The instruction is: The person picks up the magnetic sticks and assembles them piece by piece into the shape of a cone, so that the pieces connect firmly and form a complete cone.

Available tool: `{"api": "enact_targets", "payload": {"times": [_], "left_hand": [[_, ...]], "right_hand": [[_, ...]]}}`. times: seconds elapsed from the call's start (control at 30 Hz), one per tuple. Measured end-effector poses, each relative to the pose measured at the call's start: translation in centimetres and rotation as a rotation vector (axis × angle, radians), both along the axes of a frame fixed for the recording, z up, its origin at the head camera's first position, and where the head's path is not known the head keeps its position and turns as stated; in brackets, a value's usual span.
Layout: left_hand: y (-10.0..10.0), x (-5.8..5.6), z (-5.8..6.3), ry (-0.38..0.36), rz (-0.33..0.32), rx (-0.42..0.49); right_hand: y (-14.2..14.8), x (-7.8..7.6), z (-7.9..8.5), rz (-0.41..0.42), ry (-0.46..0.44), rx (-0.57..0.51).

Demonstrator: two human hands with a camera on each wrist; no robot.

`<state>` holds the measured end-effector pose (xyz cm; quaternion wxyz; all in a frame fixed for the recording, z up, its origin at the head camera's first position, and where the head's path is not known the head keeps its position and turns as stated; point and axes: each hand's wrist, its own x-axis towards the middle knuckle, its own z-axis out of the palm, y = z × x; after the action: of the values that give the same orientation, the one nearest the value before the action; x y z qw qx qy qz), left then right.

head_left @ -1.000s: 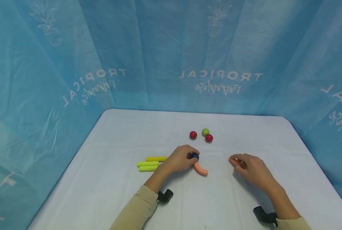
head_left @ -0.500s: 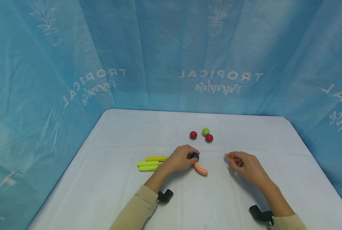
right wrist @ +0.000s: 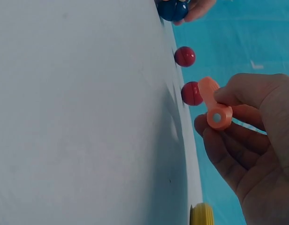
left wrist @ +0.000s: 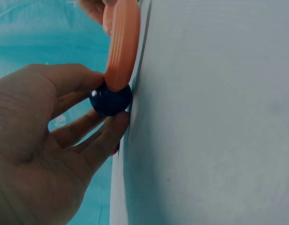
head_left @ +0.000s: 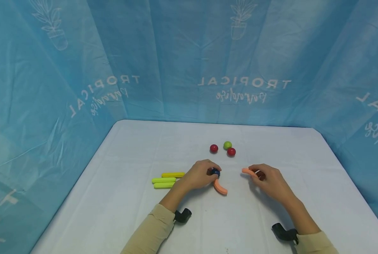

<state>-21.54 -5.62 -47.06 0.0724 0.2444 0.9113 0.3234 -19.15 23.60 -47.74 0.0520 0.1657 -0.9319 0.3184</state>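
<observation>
My left hand (head_left: 201,175) pinches a glossy dark blue ball (left wrist: 110,100) between thumb and fingers, just over the white table. An orange curved magnetic rod (head_left: 220,188) meets the ball at one end and arcs toward the near right. To the right, my right hand (head_left: 272,180) pinches a second orange curved magnetic rod (head_left: 249,171), one end pointing left toward the ball. In the right wrist view, a round silver magnet (right wrist: 217,117) shows in that rod's end. In the head view, fingers partly cover the blue ball.
Behind the hands lie two red balls (head_left: 214,148) and a green ball (head_left: 227,145). Left of the left forearm are a yellow rod (head_left: 172,174) and two yellow-green rods (head_left: 164,185). Another yellow rod (right wrist: 202,214) shows low in the right wrist view. Blue curtains surround the table.
My right hand has moved left and slightly farther away, carrying its orange rod nearer the blue ball. The other rod's free end has swung slightly left. My left hand stays put.
</observation>
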Motion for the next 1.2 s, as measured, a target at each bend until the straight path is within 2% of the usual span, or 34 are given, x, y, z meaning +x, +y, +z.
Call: {"api": "enact_targets", "payload": {"times": [0.27, 0.6, 0.87, 1.2], "left_hand": [[0.0, 0.1, 0.2, -0.02, 0.002, -0.009], [-0.1, 0.2, 0.3, -0.023, -0.005, 0.004], [0.1, 0.3, 0.3, -0.057, 0.004, 0.026], [0.1, 0.1, 0.2, -0.062, 0.019, 0.008]], "right_hand": [[-0.8, -0.3, -0.3, 0.01, -0.036, -0.001], [-2.0, -0.6, 0.0, 0.089, 0.006, 0.003], [-2.8, -0.7, 0.0, 0.101, 0.006, 0.013], [-4.1, -1.0, 0.0, 0.142, 0.024, -0.007]]}}
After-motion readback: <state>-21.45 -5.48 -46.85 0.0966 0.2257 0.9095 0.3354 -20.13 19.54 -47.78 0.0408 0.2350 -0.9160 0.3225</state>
